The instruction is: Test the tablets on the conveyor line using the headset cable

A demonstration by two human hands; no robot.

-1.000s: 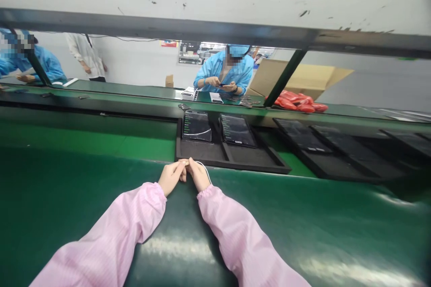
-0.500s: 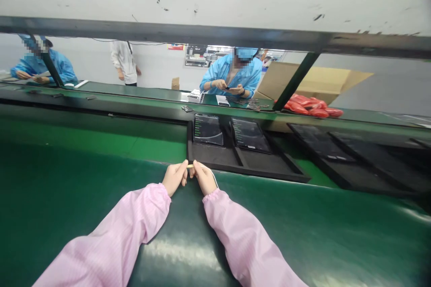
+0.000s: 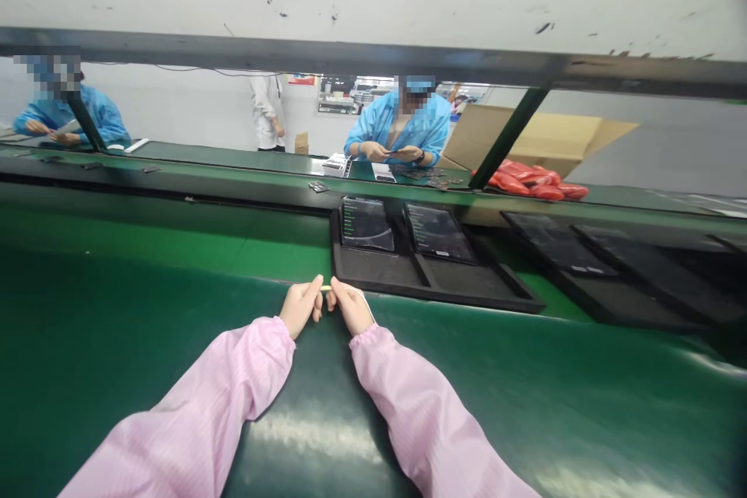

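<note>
Between my two hands, near the far edge of the green work surface (image 3: 315,420), is a small yellow strip (image 3: 326,288). My left hand (image 3: 301,308) pinches its left end between thumb and fingers. The right end is pinched by my right hand (image 3: 350,306), and a thin white cord (image 3: 369,308) curves along the outer side of that hand. Just beyond the hands lies a black tray (image 3: 484,300) with compartments, holding two dark flat panels, a left one (image 3: 367,224) and a right one (image 3: 439,233), in its far compartments.
More black trays with dark panels (image 3: 554,243) lie at the right. Red bundles (image 3: 534,179) and an open cardboard box (image 3: 569,142) are behind. Two people in blue sit across the line, and another person stands. A white beam (image 3: 373,4) spans overhead.
The near black tray has shifted slightly right relative to my hands, which keep their pinch on the yellow strip. The standing person has moved right. The facing worker's hands have shifted slightly.
</note>
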